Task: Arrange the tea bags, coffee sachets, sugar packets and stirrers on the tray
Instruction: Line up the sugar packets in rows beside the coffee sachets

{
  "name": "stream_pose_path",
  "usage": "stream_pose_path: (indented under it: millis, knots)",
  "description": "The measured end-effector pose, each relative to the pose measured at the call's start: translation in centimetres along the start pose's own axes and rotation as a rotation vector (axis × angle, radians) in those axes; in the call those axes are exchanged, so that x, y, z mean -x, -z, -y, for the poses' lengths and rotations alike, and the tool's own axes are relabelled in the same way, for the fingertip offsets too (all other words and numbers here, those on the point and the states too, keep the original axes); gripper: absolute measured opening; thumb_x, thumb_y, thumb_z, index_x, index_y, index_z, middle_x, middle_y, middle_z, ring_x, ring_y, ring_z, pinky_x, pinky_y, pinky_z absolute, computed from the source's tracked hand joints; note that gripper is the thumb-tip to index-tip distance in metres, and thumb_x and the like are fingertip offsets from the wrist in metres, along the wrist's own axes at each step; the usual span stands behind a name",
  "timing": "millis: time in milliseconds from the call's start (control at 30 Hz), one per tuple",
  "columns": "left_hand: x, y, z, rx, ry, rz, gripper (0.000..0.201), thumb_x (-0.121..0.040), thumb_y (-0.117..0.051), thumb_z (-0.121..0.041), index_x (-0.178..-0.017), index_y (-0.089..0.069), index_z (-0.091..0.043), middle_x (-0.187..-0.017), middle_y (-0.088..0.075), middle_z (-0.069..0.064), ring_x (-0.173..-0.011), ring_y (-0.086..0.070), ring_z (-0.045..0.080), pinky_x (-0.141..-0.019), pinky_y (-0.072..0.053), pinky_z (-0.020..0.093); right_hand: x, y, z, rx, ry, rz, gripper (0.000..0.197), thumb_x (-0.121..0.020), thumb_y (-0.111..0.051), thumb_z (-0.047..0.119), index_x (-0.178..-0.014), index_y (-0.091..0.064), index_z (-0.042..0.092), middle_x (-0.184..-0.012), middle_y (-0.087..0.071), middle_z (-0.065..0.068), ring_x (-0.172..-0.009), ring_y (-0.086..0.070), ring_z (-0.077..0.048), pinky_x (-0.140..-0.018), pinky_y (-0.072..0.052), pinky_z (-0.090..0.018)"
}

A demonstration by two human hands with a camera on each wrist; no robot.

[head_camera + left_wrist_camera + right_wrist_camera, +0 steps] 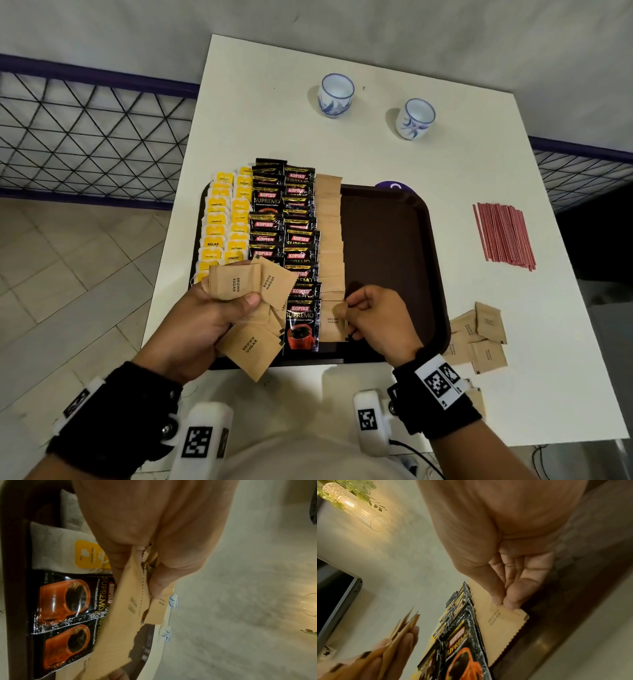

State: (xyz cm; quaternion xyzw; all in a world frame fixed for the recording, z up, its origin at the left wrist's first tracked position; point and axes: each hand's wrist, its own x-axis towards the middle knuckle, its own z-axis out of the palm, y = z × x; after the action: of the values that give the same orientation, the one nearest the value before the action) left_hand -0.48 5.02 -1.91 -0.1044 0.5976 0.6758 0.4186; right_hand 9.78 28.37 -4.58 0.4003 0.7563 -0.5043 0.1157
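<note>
**Sugar column reaches the tray's near edge**

White table fills our head view, with a dark brown tray on it. On the tray's left half lie yellow-tagged tea bags, then black coffee sachets, then a column of brown sugar packets. Our left hand grips a fan of sugar packets; our right hand pinches the nearest packet in the column. Red stirrers lie on the table right of the tray, loose sugar packets near right, two cups far.

Our left wrist view shows fingers curled round the packets above the sachets.

Our right wrist view shows thumb and fingertips pinching the packet's far edge, flat on the tray.
</note>
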Motion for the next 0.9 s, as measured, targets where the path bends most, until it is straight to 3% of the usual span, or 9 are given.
stream_pose_path:
  millis: [167, 300, 400, 467, 567, 633, 733, 900]
  knots:
    - [-0.2, 0.1, 0.1, -0.005, -0.009, 0.008, 0.035, -0.096, -0.059, -0.003, -0.125, -0.067, -0.021, -0.107, -0.078, 0.008, -0.092, -0.076, 0.025, -0.061, -0.062, 0.036, 0.1, -0.1, 0.1, -0.016, 0.008, -0.016, 0.015, -0.083, -0.078, 0.01, -0.086, -0.064, 0.01, -0.059, -0.067, -0.003, -0.055, -0.066, -0.016, -0.053, -0.058, -0.03]
    - [-0.4, -0.3, 0.1, 0.019, -0.026, 0.026, 0.035, -0.094, -0.059, 0.002, -0.121, -0.068, -0.017, -0.104, -0.078, 0.01, -0.084, -0.077, 0.022, -0.06, -0.062, 0.033, 0.2, 0.0, 0.3, 0.004, 0.011, -0.041, 0.014, -0.084, -0.077, 0.012, -0.087, -0.064, 0.014, -0.068, -0.07, -0.004, -0.056, -0.069, -0.015, -0.054, -0.059, -0.031]
    - [-0.6, -0.5, 0.1, 0.021, -0.029, 0.05, 0.035, -0.092, -0.059, 0.003, -0.118, -0.069, -0.018, -0.104, -0.078, 0.012, -0.084, -0.077, 0.023, -0.063, -0.063, 0.034, 0.3, 0.6, 0.8, 0.072, 0.114, -0.118, 0.011, -0.084, -0.076, 0.022, -0.082, -0.066, 0.026, -0.074, -0.071, 0.001, -0.066, -0.07, -0.014, -0.066, -0.06, -0.035]
    - [-0.7, -0.8, 0.1, 0.02, -0.03, 0.076, 0.035, -0.091, -0.06, 0.003, -0.118, -0.069, -0.018, -0.106, -0.078, 0.014, -0.087, -0.077, 0.025, -0.067, -0.064, 0.036, 0.5, 1.0, 2.0, 0.01, 0.185, -0.096, 0.01, -0.084, -0.077, 0.026, -0.082, -0.067, 0.027, -0.077, -0.071, 0.0, -0.07, -0.069, -0.014, -0.063, -0.055, -0.031]
    - [-1.0, -1.6, 0.1, 0.017, -0.039, 0.104, 0.036, -0.091, -0.06, 0.003, -0.121, -0.068, -0.014, -0.112, -0.076, 0.016, -0.093, -0.076, 0.026, -0.073, -0.064, 0.037, 1.1, 1.2, 4.4, -0.126, 0.203, 0.09, 0.02, -0.08, -0.083, 0.026, -0.091, -0.068, 0.018, -0.092, -0.072, -0.011, -0.069, -0.065, -0.014, -0.053, -0.047, -0.018]
    - [-1.2, -2.2, 0.1, 0.019, -0.056, 0.128, 0.038, -0.092, -0.058, 0.005, -0.126, -0.065, -0.01, -0.115, -0.075, 0.016, -0.098, -0.074, 0.026, -0.075, -0.063, 0.036, 1.5, 0.9, 5.3, -0.171, 0.193, 0.182, 0.029, -0.076, -0.086, 0.021, -0.094, -0.067, 0.01, -0.093, -0.07, -0.015, -0.068, -0.063, -0.012, -0.049, -0.045, -0.014]
    - [-1.4, -2.9, 0.2, 0.029, -0.066, 0.167, 0.042, -0.092, -0.057, 0.008, -0.131, -0.062, -0.008, -0.118, -0.073, 0.018, -0.104, -0.072, 0.031, -0.078, -0.062, 0.038, 1.5, 0.2, 5.6, -0.192, 0.215, 0.169, 0.024, -0.077, -0.084, 0.009, -0.091, -0.065, 0.003, -0.079, -0.066, -0.009, -0.059, -0.06, -0.006, -0.047, -0.043, -0.013]
    - [-1.5, -3.3, 0.3, 0.022, -0.048, 0.185, 0.037, -0.093, -0.056, 0.01, -0.126, -0.064, -0.004, -0.112, -0.075, 0.019, -0.096, -0.074, 0.026, -0.073, -0.061, 0.034, 1.0, 0.3, 5.5, -0.326, 0.164, 0.12, 0.015, -0.082, -0.078, 0.003, -0.085, -0.063, 0.004, -0.073, -0.066, -0.013, -0.055, -0.06, -0.012, -0.045, -0.042, -0.018]
